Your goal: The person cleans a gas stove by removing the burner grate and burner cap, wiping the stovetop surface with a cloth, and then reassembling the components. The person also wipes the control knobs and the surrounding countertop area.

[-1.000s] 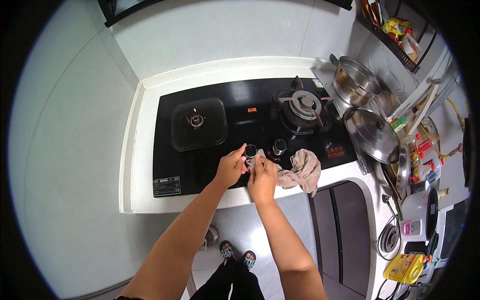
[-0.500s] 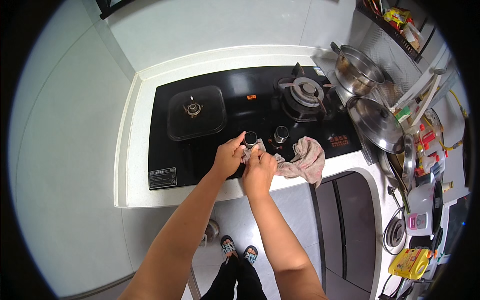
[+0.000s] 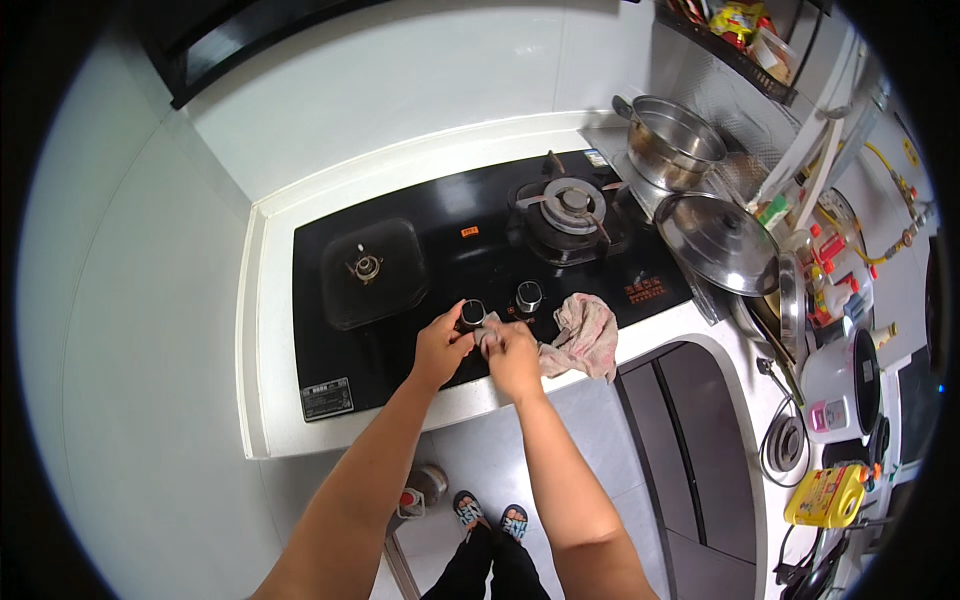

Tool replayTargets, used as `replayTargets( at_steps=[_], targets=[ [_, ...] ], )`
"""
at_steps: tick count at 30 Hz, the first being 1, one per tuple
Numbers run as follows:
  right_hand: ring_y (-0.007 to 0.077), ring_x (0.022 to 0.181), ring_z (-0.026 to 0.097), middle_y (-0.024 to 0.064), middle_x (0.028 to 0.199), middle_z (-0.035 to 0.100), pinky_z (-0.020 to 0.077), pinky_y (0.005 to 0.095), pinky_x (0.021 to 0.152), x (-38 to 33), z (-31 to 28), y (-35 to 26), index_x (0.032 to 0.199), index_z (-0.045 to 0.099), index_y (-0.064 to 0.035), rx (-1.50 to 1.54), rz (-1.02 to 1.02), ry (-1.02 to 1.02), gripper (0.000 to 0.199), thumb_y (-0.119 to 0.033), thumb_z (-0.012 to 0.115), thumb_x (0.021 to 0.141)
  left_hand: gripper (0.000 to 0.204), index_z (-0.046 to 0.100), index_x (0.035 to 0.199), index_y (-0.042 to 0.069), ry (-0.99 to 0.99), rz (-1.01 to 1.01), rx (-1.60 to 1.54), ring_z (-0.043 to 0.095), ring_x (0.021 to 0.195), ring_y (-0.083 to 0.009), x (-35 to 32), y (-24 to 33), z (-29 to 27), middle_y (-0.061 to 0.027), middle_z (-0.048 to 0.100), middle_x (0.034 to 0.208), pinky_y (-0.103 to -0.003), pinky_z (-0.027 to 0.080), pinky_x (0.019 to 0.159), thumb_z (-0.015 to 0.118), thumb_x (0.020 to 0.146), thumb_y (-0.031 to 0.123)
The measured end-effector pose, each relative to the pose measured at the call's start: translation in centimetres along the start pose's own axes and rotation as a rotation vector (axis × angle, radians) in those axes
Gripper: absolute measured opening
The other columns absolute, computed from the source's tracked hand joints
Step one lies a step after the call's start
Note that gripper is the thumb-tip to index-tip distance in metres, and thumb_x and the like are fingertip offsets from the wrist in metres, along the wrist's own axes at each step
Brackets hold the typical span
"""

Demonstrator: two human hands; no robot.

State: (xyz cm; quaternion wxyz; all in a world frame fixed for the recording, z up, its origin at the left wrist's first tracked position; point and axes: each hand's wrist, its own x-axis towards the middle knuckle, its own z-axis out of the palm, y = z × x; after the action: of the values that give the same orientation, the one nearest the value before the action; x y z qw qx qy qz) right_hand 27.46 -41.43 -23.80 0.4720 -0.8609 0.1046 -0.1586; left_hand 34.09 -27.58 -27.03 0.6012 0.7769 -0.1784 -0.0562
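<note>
At the front of a black glass gas cooktop [image 3: 365,375], my left hand [image 3: 438,350] is closed with its fingertips on the side of the left control knob [image 3: 473,313]. Just right of it, my right hand [image 3: 514,360] pinches one end of a pinkish-grey cloth [image 3: 586,335] against the same knob. The rest of the cloth trails rightward in a crumpled heap over the cooktop's front edge. A second knob [image 3: 528,295] stands untouched behind my right hand.
The left burner [image 3: 367,267] lacks its grate; the right burner [image 3: 573,205] has one. A steel pot [image 3: 675,145] and a large lid [image 3: 718,243] crowd the right side. Along the right counter are bottles, a rice cooker [image 3: 840,385] and a yellow jug [image 3: 826,496].
The whole view has shifted, so the cooktop sits lower and more tilted. My left hand stays at the left knob, while my right hand has shifted slightly to the knob's right side with the cloth.
</note>
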Motion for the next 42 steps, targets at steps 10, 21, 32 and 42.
replayTargets(
  at_steps=[10,21,32,42],
  targets=[
    [0.036,0.108,0.06,0.0225,0.116,0.062,0.0455,0.0373,0.093,1.4,0.9,-0.9,0.133,0.051,-0.0034,0.206,0.099,0.088,0.043,0.0,0.051,0.09,0.047,0.054,0.131,0.005,0.021,-0.064,0.095,0.058,0.063,-0.0082,0.3,2.0,0.8,-0.0065,0.063,0.094,-0.022,0.049,0.056,0.063,0.085,-0.002],
    [0.0368,0.119,0.051,0.0228,0.128,0.054,0.0397,0.0388,0.1,1.1,0.4,-1.1,0.142,0.039,-0.0018,0.375,0.11,0.053,0.053,0.0,0.047,0.089,0.047,0.053,0.132,0.005,-0.007,-0.004,0.231,0.059,0.066,-0.0096,0.2,3.1,0.4,-0.0069,0.061,0.091,-0.024,0.049,0.059,0.06,0.085,-0.003],
    [0.029,0.098,0.064,0.0202,0.11,0.064,0.0484,0.0329,0.085,0.9,0.9,0.7,0.133,0.048,0.0004,0.283,0.005,0.072,0.048,0.002,0.047,0.086,0.046,0.052,0.133,0.005,0.009,-0.044,0.176,0.057,0.067,-0.0055,0.1,3.2,0.5,-0.0026,0.062,0.086,-0.021,0.047,0.059,0.058,0.088,-0.004],
    [0.0338,0.098,0.063,0.0209,0.111,0.063,0.0485,0.0343,0.084,1.7,0.6,-0.6,0.129,0.054,-0.0014,0.289,-0.055,0.066,0.041,0.001,0.05,0.089,0.051,0.054,0.131,0.005,0.018,-0.044,0.171,0.063,0.069,-0.0132,0.0,2.8,0.5,-0.0105,0.065,0.098,-0.025,0.051,0.063,0.062,0.081,-0.005]
  ],
)
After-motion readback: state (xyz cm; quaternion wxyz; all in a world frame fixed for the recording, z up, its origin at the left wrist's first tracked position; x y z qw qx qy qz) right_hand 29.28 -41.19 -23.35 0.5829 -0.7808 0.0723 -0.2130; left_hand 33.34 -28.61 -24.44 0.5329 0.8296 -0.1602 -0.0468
